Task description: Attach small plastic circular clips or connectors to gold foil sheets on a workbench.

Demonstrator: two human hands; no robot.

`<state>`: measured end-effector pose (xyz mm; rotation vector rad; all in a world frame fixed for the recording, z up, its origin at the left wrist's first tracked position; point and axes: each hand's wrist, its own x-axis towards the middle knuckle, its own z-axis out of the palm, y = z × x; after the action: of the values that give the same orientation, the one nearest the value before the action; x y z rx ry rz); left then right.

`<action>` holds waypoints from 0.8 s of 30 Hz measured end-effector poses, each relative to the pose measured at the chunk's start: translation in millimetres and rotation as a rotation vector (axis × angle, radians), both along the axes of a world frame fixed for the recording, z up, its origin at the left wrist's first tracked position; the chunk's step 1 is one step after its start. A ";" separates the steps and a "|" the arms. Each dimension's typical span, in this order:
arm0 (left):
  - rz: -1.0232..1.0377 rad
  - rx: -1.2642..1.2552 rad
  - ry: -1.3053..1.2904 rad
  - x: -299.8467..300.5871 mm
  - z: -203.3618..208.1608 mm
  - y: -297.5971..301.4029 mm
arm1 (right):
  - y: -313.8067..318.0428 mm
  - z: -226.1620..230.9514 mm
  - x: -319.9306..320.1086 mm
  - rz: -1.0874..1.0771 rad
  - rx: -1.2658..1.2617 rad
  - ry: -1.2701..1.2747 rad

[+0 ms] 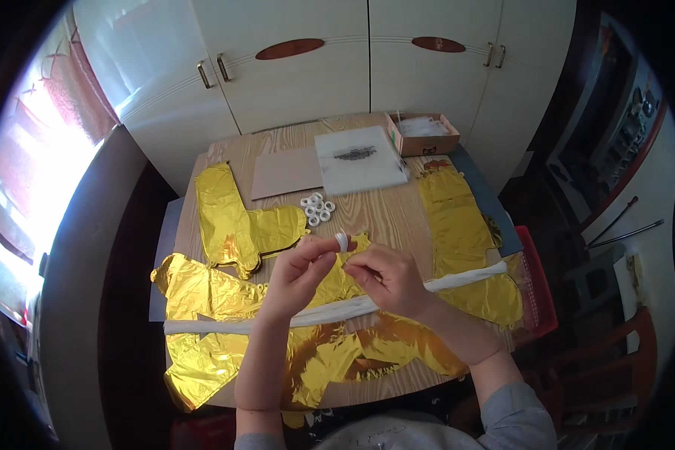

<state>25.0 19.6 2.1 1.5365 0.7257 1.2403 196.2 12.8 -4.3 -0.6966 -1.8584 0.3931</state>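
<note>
My left hand (pixel 300 274) is raised over the middle of the table, its fingers closed. A small white roll (pixel 342 241) sits around its index finger near the tip. Close beside it, my right hand (pixel 386 276) is closed in a pinch; what lies between its fingertips is too small to make out. Beneath both hands lie flat gold foil balloons (pixel 345 352). A long white bundle of strands (pixel 337 309) stretches across them from left to right and passes under my forearms.
Several white rolls (pixel 317 208) are heaped beyond my hands. Another gold foil balloon (pixel 229 217) lies at left, more gold foil (pixel 454 217) at right. At the back are a brown board (pixel 285 172), a clear plastic packet (pixel 360 176) and a cardboard box (pixel 427 142) holding plastic bags.
</note>
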 end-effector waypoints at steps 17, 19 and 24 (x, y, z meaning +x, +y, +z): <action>-0.229 -0.173 -0.045 -2.9 3.1 -6.6 | 14.9 2.7 14.6 0.104 -0.170 0.108; -0.272 -0.193 -0.108 -3.0 0.6 -5.5 | 13.5 1.9 12.5 0.127 -0.207 0.123; -0.260 -0.213 -0.288 -1.7 -6.7 -2.5 | 6.2 0.3 1.5 -0.023 -0.047 0.067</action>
<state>23.3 17.1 -4.7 1.2036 0.4383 1.1186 197.7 18.9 -4.0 -0.7279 -1.7816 0.4411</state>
